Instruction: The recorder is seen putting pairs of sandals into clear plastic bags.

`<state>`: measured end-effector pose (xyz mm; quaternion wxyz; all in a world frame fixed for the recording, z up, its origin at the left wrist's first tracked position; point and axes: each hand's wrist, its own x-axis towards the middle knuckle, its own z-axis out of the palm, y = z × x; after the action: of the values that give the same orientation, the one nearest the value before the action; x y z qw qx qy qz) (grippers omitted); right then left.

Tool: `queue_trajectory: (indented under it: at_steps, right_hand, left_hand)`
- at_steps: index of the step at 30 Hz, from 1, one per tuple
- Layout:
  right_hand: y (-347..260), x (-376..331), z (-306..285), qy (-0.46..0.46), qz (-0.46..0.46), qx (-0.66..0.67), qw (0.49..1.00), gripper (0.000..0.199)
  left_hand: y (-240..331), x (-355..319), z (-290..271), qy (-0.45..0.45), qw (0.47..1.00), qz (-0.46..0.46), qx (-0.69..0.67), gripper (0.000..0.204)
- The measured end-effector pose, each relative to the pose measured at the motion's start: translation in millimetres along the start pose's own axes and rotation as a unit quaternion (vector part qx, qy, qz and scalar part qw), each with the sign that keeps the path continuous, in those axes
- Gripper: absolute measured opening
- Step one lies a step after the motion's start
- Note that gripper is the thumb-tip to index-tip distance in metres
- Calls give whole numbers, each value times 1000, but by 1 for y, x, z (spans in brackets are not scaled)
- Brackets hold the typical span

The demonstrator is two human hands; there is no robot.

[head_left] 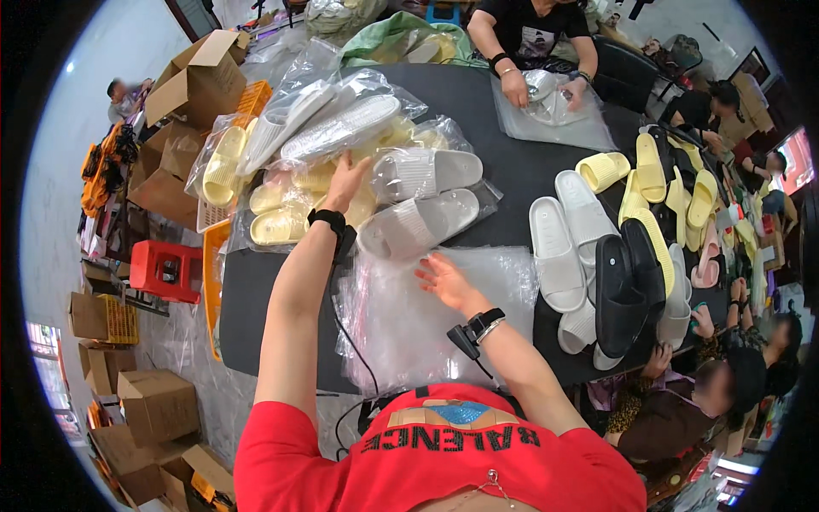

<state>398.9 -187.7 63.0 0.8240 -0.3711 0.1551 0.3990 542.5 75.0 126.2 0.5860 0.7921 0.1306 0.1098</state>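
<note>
My left hand (345,182) reaches into a pile of slippers in clear plastic bags, its visible fingers apart. Its fingertips are at the lower edge of a bagged pair of white slippers (341,128) that lies tilted on bagged yellow slippers (280,226). To its right lies a bagged pair of grey-white slippers (420,224). My right hand (448,282) is open, palm turned left with fingers spread, just below that pair. Beneath it a stack of flat clear plastic bags (426,328) covers the near part of the black table (273,341).
Loose grey-white slippers (559,256), black slippers (620,290) and yellow slippers (604,171) stand at the right. Across the table a co-worker's hands (514,88) handle a bagged pair. Left are cardboard boxes (196,85), a red stool (166,271) and a yellow crate (213,290).
</note>
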Motion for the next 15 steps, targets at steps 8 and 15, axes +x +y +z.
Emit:
queue_trajectory:
  at_steps: [8,15]
  right_hand:
    - [-11,20,-7,-8,28,59,998,24]
    - [-23,5,7,-32,-86,150,984,33]
  left_hand:
    - [23,-8,25,-212,960,-139,122,44]
    - [79,-66,4,-197,951,-159,-180,23]
